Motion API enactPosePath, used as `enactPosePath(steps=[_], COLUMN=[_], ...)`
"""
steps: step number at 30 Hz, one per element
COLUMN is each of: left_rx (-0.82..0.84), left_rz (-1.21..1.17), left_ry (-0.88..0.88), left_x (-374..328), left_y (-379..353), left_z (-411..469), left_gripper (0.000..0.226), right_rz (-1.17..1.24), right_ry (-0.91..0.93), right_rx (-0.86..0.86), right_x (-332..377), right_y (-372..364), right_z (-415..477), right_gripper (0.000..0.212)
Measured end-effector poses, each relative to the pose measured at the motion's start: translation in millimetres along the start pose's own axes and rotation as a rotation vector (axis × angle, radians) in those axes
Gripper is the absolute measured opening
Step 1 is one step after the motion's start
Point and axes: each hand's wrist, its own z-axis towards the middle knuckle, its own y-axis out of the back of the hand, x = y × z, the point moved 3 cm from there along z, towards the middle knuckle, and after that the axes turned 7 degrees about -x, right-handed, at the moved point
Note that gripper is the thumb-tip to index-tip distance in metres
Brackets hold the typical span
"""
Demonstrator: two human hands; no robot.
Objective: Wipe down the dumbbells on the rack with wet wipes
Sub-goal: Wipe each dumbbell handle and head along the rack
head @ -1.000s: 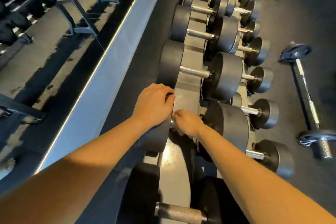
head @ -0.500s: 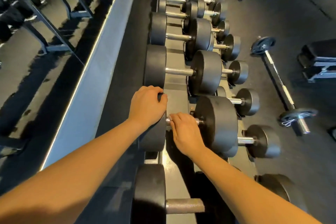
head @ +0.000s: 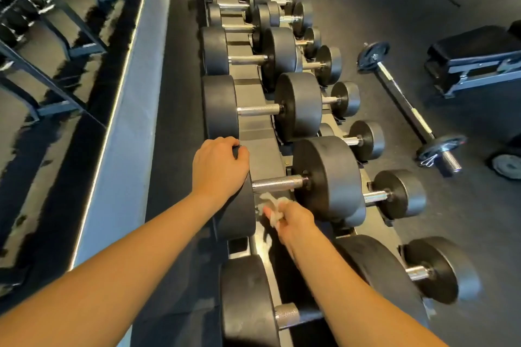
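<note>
A long rack [head: 253,132] carries a row of black round-headed dumbbells with knurled steel handles. My left hand [head: 218,167] lies over the top of the left head of the near dumbbell [head: 327,177], fingers curled over its edge. My right hand [head: 293,220] hovers just below that dumbbell's bare handle [head: 277,184] and pinches a crumpled white wet wipe [head: 272,207]. The wipe hangs close under the handle; contact is unclear.
More dumbbells run up the rack, and smaller ones [head: 400,194] sit on a lower tier to the right. A loaded barbell [head: 406,104] lies on the dark floor, a bench [head: 476,59] beyond it. A mirror wall [head: 56,65] runs along the left.
My right hand has come off the handle and drawn back toward me, so the handle and the wipe now show. My left hand stays on the dumbbell head.
</note>
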Motion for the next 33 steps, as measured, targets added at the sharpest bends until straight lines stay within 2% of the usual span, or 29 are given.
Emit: enactPosePath(steps=[2,7,10,12,14,16,17,18,21,24,27,31,33], left_rx=[-0.001,-0.031,-0.03,-0.029,-0.025,-0.022,-0.023,-0.027,-0.032,-0.035,-0.04,-0.054,-0.06], left_rz=[0.011,0.022,0.003,-0.002,0.001,0.006,0.005,0.004,0.002,0.003,0.004,0.012,0.005], left_ry=[0.003,-0.016,-0.015,-0.014,-0.012,-0.011,-0.012,-0.014,-0.009,-0.007,0.003,0.019,0.024], left_x=[-2,-6,-5,-5,-5,-5,-5,-5,-6,-6,-6,-6,-5], left_y=[1,3,3,3,3,3,3,3,3,4,3,2,2], left_z=[0,-2,-2,-2,-2,-2,-2,-2,-3,-4,-4,-3,-4], left_gripper=[0.028,0.028,0.028,0.027,0.027,0.028,0.028,0.028,0.028,0.028,0.028,0.027,0.026], right_rz=[0.196,0.344,0.332,0.349,0.206,-0.027,-0.153,-0.281,-0.523,-0.635,-0.747,-1.39,-1.486], right_ry=[-0.011,-0.027,0.145,0.187,0.149,0.193,0.253,0.321,0.587,0.998,1.304,1.289,1.359], right_rx=[0.044,-0.064,-0.173,-0.142,-0.135,-0.13,-0.141,-0.155,-0.078,-0.015,0.09,0.324,0.399], right_x=[7,27,33,20,8,0,-3,-5,-2,23,45,18,13], right_y=[-15,-20,-14,-13,-17,-20,-19,-17,-12,-17,-39,-51,-34], right_z=[-7,-8,-25,-35,-40,-42,-43,-44,-49,-57,-61,-37,-39], right_gripper=[0.037,0.037,0.034,0.03,0.022,0.005,0.005,0.015,0.021,0.004,0.005,0.021,0.022])
